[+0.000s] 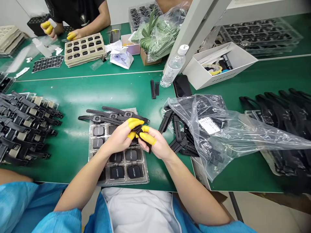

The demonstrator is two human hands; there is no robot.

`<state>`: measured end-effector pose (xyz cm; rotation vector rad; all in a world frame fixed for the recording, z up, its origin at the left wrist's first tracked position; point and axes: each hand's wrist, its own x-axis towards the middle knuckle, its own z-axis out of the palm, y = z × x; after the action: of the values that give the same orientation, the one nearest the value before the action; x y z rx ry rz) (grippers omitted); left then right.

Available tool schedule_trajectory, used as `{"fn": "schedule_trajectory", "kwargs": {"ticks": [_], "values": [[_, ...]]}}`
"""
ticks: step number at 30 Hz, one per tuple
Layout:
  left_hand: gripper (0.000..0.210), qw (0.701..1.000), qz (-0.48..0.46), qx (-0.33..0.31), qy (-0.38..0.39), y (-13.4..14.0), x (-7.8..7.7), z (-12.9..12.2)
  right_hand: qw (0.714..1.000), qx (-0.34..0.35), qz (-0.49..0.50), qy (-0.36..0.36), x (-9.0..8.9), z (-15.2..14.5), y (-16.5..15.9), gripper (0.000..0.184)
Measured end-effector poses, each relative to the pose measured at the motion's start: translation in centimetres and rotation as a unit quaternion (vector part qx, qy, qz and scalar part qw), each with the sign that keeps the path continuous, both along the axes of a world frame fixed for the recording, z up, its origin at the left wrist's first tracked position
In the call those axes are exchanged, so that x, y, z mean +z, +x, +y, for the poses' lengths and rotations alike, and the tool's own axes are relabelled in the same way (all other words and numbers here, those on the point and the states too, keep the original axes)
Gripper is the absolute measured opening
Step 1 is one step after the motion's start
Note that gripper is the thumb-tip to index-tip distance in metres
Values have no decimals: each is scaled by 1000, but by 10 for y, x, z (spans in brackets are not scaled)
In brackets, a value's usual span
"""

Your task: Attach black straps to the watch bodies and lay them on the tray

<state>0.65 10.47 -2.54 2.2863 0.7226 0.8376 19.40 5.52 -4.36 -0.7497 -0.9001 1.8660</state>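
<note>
Over a clear plastic tray (147,171) of square black watch bodies (117,172), my two hands meet. My left hand (121,136), with yellow finger cots, is closed on a small black watch, mostly hidden by the fingers. Pinched in my right hand (155,142), also in yellow finger cots, is a black watch strap (145,138), whose end hangs below the fingers. The strap touches or meets the watch; whether they are joined is hidden. Three watches with straps (113,115) lie across the tray's far end.
Loose black straps (178,129) spill from a clear plastic bag (218,139) at right. Strapped watches (21,126) fill trays at left. Beyond stand a water bottle (173,68), a phone (182,85) and a white box (204,76). A co-worker's hands (75,34) are across the table.
</note>
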Motion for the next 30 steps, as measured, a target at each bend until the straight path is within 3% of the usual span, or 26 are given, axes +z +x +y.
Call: {"fn": "schedule_trajectory", "kwargs": {"ticks": [9,17,20,25,27,30], "values": [[46,999,23,17,24,2,0,-3,991,-28,88,-100,9,2,-3,33],[42,990,119,22,75,-4,5,-3,990,-24,32,-134,10,4,0,38],[40,989,138,15,56,-6,4,-1,991,-21,21,-134,9,3,-2,38],[42,999,38,17,-32,-7,4,0,993,-36,39,-107,5,4,-3,35],[45,995,-17,52,-81,-4,2,-2,994,-49,39,-88,5,4,-4,36],[27,977,-113,123,-131,2,-1,-3,996,-51,24,-68,7,4,-5,40]]}}
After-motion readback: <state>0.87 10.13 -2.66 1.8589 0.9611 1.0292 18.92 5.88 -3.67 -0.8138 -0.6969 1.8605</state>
